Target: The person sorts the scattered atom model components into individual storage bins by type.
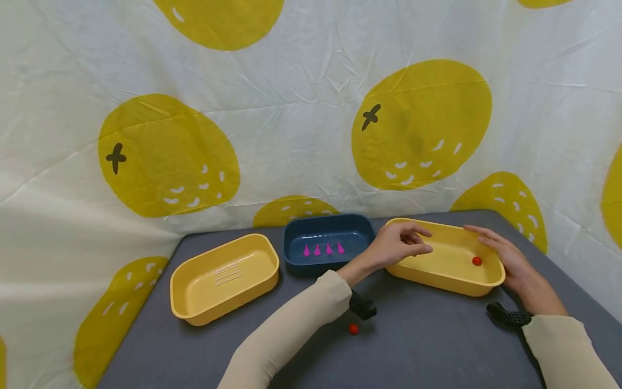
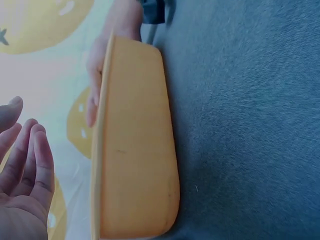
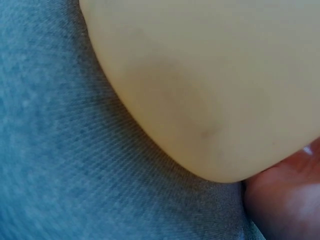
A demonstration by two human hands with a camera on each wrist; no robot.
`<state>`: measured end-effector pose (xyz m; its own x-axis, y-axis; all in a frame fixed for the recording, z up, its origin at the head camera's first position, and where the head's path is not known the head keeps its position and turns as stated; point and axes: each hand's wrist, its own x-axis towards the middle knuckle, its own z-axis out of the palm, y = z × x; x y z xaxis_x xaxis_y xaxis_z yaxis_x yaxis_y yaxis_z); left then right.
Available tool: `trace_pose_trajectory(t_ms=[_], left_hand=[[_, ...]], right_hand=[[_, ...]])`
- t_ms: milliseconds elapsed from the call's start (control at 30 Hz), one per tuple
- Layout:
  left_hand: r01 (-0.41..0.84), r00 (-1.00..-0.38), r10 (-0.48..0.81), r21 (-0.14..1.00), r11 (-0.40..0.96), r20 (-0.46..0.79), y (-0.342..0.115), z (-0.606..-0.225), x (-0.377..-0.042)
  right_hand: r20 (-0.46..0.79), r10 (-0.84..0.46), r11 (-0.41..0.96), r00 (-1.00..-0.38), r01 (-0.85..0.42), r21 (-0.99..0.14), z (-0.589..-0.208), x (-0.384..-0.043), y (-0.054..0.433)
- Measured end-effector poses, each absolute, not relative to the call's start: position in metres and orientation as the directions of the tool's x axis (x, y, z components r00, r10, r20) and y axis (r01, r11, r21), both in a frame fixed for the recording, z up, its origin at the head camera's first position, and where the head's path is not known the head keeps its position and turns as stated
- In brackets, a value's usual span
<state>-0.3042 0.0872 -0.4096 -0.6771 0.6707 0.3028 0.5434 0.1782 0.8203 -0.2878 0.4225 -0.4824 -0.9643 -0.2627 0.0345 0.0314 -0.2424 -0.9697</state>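
A yellow basin (image 1: pixel 427 275) stands at the right of the table, with a small red ball (image 1: pixel 477 261) lying in its right part. Over the left end of that basin hovers my left hand (image 1: pixel 393 246), its fingers loosely bent. In the left wrist view the left hand's fingers (image 2: pixel 30 165) are spread apart from the thumb, and nothing shows between them. My right hand (image 1: pixel 512 265) rests against the right end of the basin, its fairly straight fingers lying along the rim. Its thumb is hidden. The right wrist view shows the basin's outer wall (image 3: pixel 200 100) close up.
Another small red ball (image 1: pixel 353 329) lies on the grey table (image 1: pixel 418 346) near my left forearm. A dark blue basin (image 1: pixel 311 268) holding several pink pear-shaped pieces (image 1: pixel 329 248) stands at the back. At the left, another yellow basin (image 1: pixel 233 307) holds several pale thin sticks (image 1: pixel 228 274).
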Motion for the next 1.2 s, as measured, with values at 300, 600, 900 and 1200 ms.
trace_pose_trajectory(t_ms=[300, 600, 900, 1200], left_hand=[[0.481, -0.702, 0.638, 0.872, 0.096, 0.316, 0.052, -0.417, -0.291], [0.443, -0.736, 0.599, 0.893, 0.073, 0.316, 0.017, -0.426, -0.279], [0.407, -0.788, 0.534, 0.91, 0.081, 0.305, -0.027, -0.439, -0.266], [0.364, -0.829, 0.49, 0.926, 0.104, 0.27, -0.07, -0.458, -0.253]], right_hand=[[0.1, -0.313, -0.31, -0.944, 0.002, -0.951, -0.488, -0.285, 0.425], [0.105, -0.325, -0.349, -0.94, 0.016, -0.937, -0.486, -0.287, 0.426], [0.077, -0.329, -0.356, -0.941, 0.048, -0.933, -0.484, -0.287, 0.426], [0.072, -0.318, -0.337, -0.945, 0.042, -0.941, -0.484, -0.291, 0.424]])
